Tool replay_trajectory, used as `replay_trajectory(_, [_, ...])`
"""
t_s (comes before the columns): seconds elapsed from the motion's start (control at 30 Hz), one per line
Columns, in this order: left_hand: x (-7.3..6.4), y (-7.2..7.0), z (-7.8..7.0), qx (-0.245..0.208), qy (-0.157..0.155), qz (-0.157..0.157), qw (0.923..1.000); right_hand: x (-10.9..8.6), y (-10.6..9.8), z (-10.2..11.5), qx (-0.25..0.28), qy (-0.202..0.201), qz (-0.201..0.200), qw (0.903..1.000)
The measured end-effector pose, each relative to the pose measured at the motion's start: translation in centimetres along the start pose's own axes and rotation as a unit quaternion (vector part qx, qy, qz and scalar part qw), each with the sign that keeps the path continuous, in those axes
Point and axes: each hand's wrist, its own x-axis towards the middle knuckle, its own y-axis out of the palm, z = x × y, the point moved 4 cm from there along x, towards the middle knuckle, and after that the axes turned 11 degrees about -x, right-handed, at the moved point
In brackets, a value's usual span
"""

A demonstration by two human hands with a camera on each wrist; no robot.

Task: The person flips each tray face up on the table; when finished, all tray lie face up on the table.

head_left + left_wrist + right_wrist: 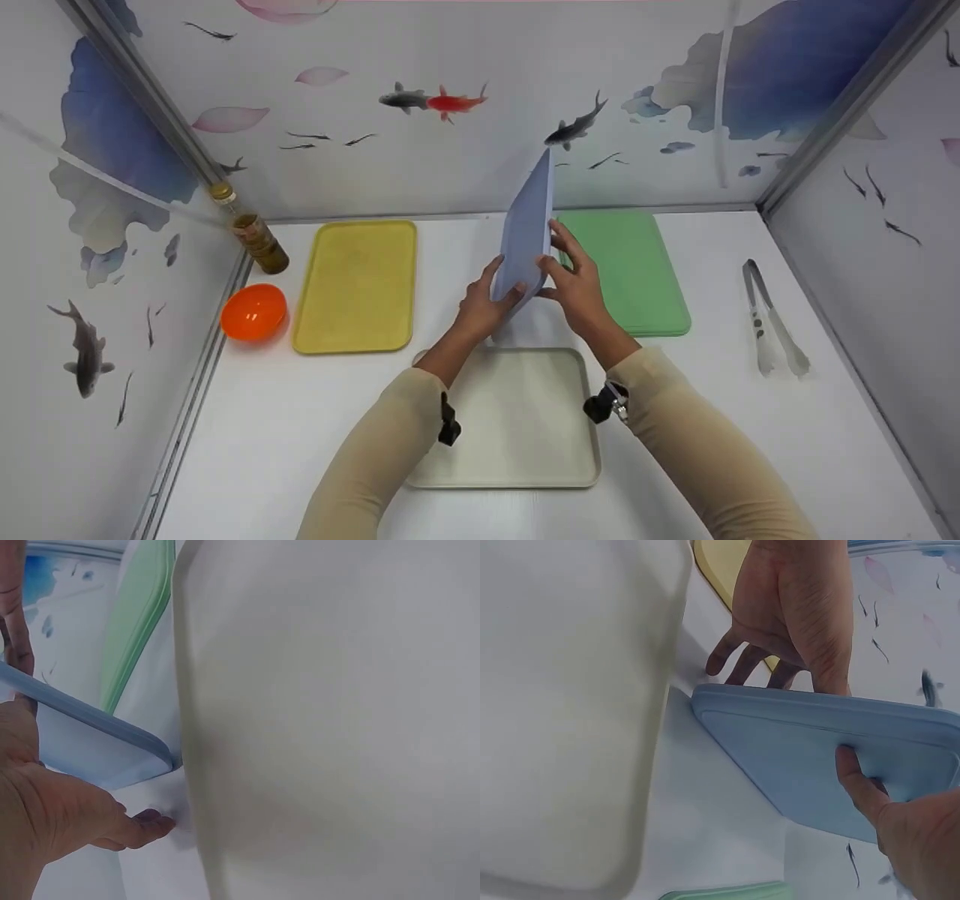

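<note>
Between both hands a blue tray (525,232) stands on edge, tilted almost upright, above the back edge of a beige tray (517,420). My left hand (484,307) holds its near left end, thumb over the rim and fingers spread on the other side. At the right side my right hand (577,289) grips the tray's long edge. In the right wrist view, the right hand (922,832) has a fingertip pressed on the flat face. The left wrist view shows the left hand (67,810) close beside the tray's lower corner.
A yellow tray (356,289) lies to the left and a green tray (626,274) to the right. An orange bowl (253,313) and a bottle (259,244) of dark liquid stand at the far left. Metal tongs (772,322) lie at the right. Patterned walls (480,165) enclose the table.
</note>
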Motion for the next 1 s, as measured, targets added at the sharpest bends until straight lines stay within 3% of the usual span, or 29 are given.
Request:
replay_trajectory(0.1, [1.2,0.3,1.6,-0.005,-0.006,0.000,1.0000,-0.1,-0.1,-0.2,0.032,0.001,-0.006,0.9995])
replay_trajectory(0.17, [1.1,0.2,1.7,-0.005,-0.004,-0.006,1.0000,-0.2,-0.2,-0.3,0.048,-0.002,-0.008,0.9988])
replay_trajectory(0.33, [-1.6,-0.9,-1.1,0.007,-0.015,-0.027,0.9995,-0.2,-0.3,-0.5,0.072,-0.009,-0.003,0.9974])
replay_trajectory(0.47, [-3.5,-1.8,-2.8,0.002,-0.045,-0.027,0.9986,-0.2,-0.5,-0.6,0.090,-0.009,0.001,0.9959])
replay_trajectory(0.63, [-4.3,-2.6,-3.3,-0.008,-0.056,-0.035,0.9978,-0.1,-0.5,-0.6,0.096,-0.003,0.018,0.9952])
replay_trajectory(0.83, [-4.9,-3.4,-3.5,0.002,-0.058,-0.057,0.9967,0.0,-0.7,-0.5,0.064,0.008,0.024,0.9976])
replay_trajectory(1.0, [-5.2,-4.2,-3.4,0.004,-0.037,-0.077,0.9963,0.2,-0.9,-0.4,0.049,0.012,0.037,0.9980])
